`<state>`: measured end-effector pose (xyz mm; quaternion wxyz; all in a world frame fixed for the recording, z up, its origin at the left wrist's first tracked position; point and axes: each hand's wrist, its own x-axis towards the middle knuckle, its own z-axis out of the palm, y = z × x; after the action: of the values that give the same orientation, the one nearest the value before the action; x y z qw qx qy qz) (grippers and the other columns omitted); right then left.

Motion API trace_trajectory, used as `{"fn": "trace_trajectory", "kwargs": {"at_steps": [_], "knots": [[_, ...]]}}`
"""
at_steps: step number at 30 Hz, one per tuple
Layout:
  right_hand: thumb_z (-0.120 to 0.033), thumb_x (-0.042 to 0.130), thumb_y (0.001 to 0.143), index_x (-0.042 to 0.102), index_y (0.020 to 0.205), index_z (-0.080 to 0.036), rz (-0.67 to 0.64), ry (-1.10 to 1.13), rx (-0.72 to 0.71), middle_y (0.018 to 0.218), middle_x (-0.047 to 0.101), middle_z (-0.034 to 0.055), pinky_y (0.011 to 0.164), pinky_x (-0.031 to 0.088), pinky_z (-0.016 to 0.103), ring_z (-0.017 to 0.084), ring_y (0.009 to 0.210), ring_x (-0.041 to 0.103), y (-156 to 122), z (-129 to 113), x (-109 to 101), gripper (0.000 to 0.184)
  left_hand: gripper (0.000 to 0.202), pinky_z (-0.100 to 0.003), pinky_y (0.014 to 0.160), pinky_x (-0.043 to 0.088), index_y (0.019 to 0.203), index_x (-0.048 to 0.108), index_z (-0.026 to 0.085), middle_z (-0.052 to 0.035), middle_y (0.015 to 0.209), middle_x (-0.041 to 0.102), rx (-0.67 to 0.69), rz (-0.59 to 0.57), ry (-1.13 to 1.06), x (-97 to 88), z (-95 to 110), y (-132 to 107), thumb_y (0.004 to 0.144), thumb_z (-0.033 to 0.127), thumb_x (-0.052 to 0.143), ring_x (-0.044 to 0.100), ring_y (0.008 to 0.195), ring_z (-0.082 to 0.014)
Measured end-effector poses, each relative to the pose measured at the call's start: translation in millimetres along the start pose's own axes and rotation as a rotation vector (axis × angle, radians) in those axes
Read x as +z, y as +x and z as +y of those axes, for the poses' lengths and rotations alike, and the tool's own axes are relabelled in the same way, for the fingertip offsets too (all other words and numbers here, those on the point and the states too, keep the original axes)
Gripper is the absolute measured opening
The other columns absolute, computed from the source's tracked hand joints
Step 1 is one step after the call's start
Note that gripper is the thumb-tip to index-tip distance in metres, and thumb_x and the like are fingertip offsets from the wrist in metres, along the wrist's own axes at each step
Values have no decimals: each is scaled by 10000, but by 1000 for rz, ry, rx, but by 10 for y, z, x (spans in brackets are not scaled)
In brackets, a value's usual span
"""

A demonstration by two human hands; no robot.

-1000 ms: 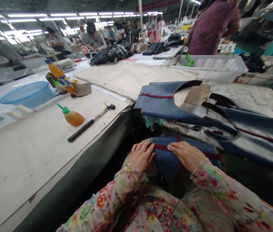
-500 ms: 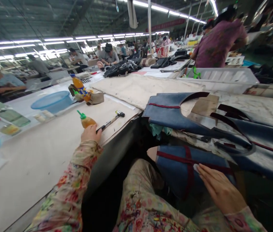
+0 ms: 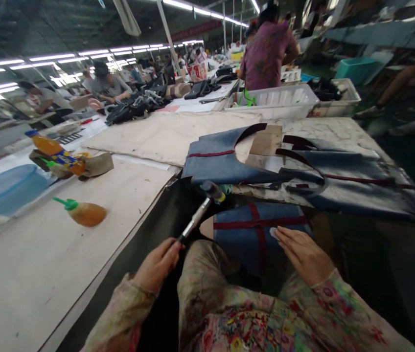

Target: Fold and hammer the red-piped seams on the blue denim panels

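My left hand (image 3: pixel 161 261) is closed around the black grip of a hammer (image 3: pixel 196 217), lifted off the table and slanting up over my lap. The hammer's head is dark with a yellow face and slightly blurred. Below and right of it lies a blue leather panel (image 3: pixel 237 239) crossed by dark red strips, near my knee. My right hand (image 3: pixel 306 254) is over the panel's right part, fingers stretched and pressed together, with a small whitish piece (image 3: pixel 274 232) at the fingertips; its kind is unclear. A glue bottle (image 3: pixel 87 214) with a green nozzle lies on the left table.
More blue leather pieces (image 3: pixel 215 159) with red strips lie on the right-hand table. On the left stand a blue basin (image 3: pixel 12 183) and an orange drink bottle (image 3: pixel 55 150). White crates (image 3: pixel 277 100) and a person in a purple top (image 3: pixel 266 54) are behind.
My left hand has picked the hammer up from the left table and brought it right, over my lap. The right hand stays at the panel. The view has turned right.
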<state>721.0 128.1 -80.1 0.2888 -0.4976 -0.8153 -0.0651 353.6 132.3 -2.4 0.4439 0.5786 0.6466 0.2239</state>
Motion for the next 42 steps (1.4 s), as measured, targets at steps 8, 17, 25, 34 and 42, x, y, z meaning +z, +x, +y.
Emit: {"fn": "trace_trajectory", "kwargs": {"at_steps": [8, 17, 25, 34, 42], "knots": [[-199, 396, 880, 556, 1127, -161, 11, 31, 58, 1129, 560, 49, 869, 460, 326, 157, 1014, 497, 4, -22, -1, 297, 527, -183, 391, 288, 972, 501, 152, 45, 534, 428, 66, -148, -173, 594, 136, -14, 775, 617, 352, 378, 414, -68], [-184, 412, 873, 553, 1132, -164, 27, 62, 89, 1132, 557, 51, 871, 459, 321, 155, 1019, 492, -8, -31, -3, 296, 373, -249, 688, 440, 1023, 508, 188, -47, 810, 617, 244, -153, 352, 693, 154, 62, 864, 437, 281, 589, 758, -160], [-156, 426, 861, 553, 1136, -156, 29, 51, 110, 1132, 554, 52, 873, 454, 326, 166, 1024, 484, -36, -44, -7, 303, 393, -283, 725, 460, 986, 529, 163, -84, 825, 634, 194, -161, 415, 799, 57, 60, 857, 425, 267, 606, 780, -189], [-145, 431, 856, 531, 1160, -152, 25, 73, 128, 1147, 533, 67, 896, 437, 333, 169, 1053, 466, -104, -80, -58, 320, 346, -279, 702, 446, 1043, 504, 192, -82, 884, 634, 176, -193, 595, 873, 367, 26, 860, 378, 277, 608, 827, -203], [-157, 416, 864, 527, 1164, -181, 31, 83, 141, 1138, 539, 53, 895, 442, 329, 156, 1047, 475, -149, -65, -65, 320, 377, -273, 705, 428, 1045, 478, 202, -78, 907, 632, 265, -226, 605, 985, 506, 147, 881, 392, 197, 601, 839, -193]]}}
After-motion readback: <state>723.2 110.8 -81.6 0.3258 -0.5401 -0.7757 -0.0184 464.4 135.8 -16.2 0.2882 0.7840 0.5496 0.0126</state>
